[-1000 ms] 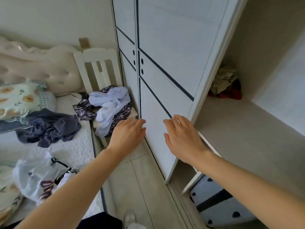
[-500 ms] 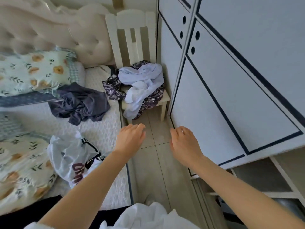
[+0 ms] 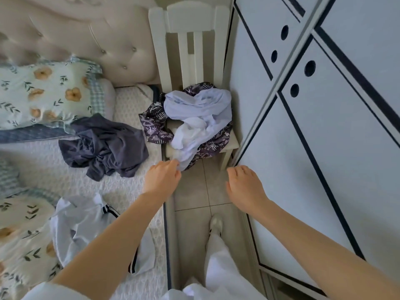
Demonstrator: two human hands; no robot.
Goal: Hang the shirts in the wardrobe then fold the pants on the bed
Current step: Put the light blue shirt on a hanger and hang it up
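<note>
Crumpled lilac shirt (image 3: 201,109) on chair (image 3: 188,16), grey garment (image 3: 104,148) bunched on bed (image 3: 43,174)

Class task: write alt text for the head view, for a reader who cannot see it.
A person's left hand reaches for the lilac shirt heaped on a chair beside the bed; the right hand hovers near the wardrobe door.

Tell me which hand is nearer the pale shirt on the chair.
Left. The left hand is at the hanging edge of the shirt; the right hand hovers apart, to its right.
</note>
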